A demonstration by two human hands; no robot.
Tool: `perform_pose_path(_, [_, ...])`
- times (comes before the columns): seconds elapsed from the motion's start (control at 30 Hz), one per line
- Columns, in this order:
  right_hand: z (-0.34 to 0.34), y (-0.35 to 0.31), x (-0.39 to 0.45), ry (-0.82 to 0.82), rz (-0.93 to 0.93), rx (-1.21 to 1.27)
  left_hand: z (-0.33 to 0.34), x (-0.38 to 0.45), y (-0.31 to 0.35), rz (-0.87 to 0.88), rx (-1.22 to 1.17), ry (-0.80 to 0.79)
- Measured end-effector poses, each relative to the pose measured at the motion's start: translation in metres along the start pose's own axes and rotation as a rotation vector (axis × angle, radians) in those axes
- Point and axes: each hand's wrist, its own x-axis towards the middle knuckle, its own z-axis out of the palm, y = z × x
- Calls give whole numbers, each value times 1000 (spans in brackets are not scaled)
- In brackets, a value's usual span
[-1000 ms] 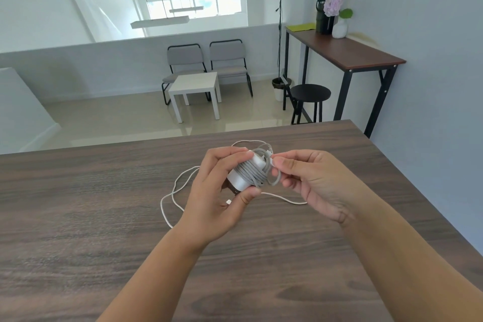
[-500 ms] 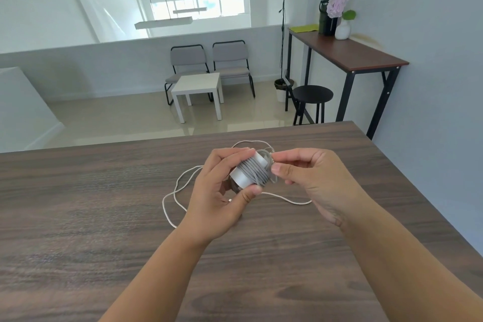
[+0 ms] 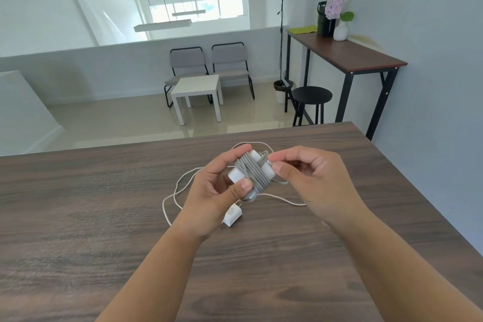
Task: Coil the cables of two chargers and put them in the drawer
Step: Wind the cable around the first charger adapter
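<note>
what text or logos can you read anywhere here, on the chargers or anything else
No readable text anywhere in this view.
Large white charger, held in the left hand and wrapped in grey cable: no print shows.
Small white charger on the table: a faint grey mark on its face, too blurred to read.
Dark bottle on the far desk: no label legible.

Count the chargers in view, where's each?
2. A large white charger wrapped in its grey cable, gripped by the left hand; the right hand pinches the cable end. A small white charger lies on the table below, its cable loose.
</note>
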Motion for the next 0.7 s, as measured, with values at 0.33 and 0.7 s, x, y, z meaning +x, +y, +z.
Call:
perform_pose_path(0.33, [5,7,-11,160,88,369,0,1,-2,-7,77,-10])
perform_pose_path(0.7, [-2,5,-10,150,45,67,-1,3,-2,-69,29,-61])
